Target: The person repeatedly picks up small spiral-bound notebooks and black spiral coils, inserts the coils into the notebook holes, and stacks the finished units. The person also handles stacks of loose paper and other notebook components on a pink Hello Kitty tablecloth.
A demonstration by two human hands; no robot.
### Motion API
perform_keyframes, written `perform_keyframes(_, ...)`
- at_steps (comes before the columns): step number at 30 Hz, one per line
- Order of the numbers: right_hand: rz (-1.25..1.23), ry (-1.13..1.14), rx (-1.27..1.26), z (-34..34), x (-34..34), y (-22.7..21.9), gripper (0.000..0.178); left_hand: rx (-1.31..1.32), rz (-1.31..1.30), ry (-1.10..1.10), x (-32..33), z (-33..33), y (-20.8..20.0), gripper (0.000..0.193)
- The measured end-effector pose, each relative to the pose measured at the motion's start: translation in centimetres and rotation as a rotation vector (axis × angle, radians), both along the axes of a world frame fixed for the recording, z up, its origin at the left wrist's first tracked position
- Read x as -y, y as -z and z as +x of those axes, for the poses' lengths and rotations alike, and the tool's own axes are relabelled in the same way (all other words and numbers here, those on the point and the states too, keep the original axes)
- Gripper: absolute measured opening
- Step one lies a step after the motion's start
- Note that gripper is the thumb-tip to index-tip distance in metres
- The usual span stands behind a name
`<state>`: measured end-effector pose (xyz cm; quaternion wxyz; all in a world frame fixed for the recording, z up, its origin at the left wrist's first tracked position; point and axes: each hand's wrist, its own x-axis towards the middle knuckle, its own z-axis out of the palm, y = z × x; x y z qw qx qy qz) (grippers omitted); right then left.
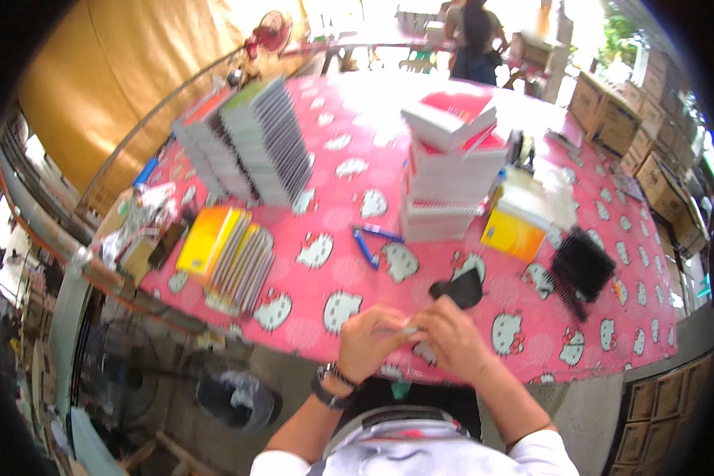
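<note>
Centrally, a small pale slip, perhaps paper or clear film (405, 327), was pinched between both hands at the near edge of the table. The left hand (370, 341), a dark watch at its wrist, and the right hand (452, 339) had their fingertips closed together on it, seemingly to steady it for fine handling; what it was could not be told. Just beyond lay a black curved flat piece (460, 288) and two blue pens (373, 240) on the pink cartoon-cat tablecloth (333, 170). Farther off stood a stack of white-and-red books (451, 170), slanted rows of spiral notebooks (250, 147), fanned yellow notebooks (226, 252) and black comb bindings (581, 268), all within arm's reach.
</note>
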<state>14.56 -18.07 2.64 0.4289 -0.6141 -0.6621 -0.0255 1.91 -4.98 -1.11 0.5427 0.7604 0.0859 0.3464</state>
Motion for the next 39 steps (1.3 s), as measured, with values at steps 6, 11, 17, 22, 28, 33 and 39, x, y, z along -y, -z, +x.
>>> perform_keyframes(6,0.186,0.048,-0.704,-1.1,-2.9,-1.4,0.016,0.263,-0.56,-0.115,1.4,0.6,0.3,0.028)
perform_keyframes(11,0.271,0.015,-0.738,-1.5,-8.1,-1.9,0.024,-0.02,0.192,-0.659,-10.2,-4.9,-1.0,0.039)
perform_keyframes(17,0.266,-0.063,-0.398,-2.2,-21.2,-2.5,0.034,-0.354,0.489,-0.964,-29.7,-14.5,-10.0,0.038)
perform_keyframes(22,0.309,0.173,-0.312,-2.4,-32.6,1.2,0.036,-0.74,0.708,-0.992,-29.2,-10.7,-6.8,0.04)
perform_keyframes(28,0.258,-0.029,-0.657,-8.4,-36.7,1.7,0.032,0.333,-0.316,-0.55,-28.9,-13.9,-0.1,0.054)
perform_keyframes(33,0.293,0.087,-0.668,-9.2,-36.9,2.3,0.03,0.479,-0.408,-0.682,-27.0,-12.0,-0.9,0.053)
perform_keyframes(39,0.29,0.191,-0.828,-10.2,-36.7,2.6,0.029,0.444,-0.383,-0.686,-26.7,-11.5,-0.9,0.054)
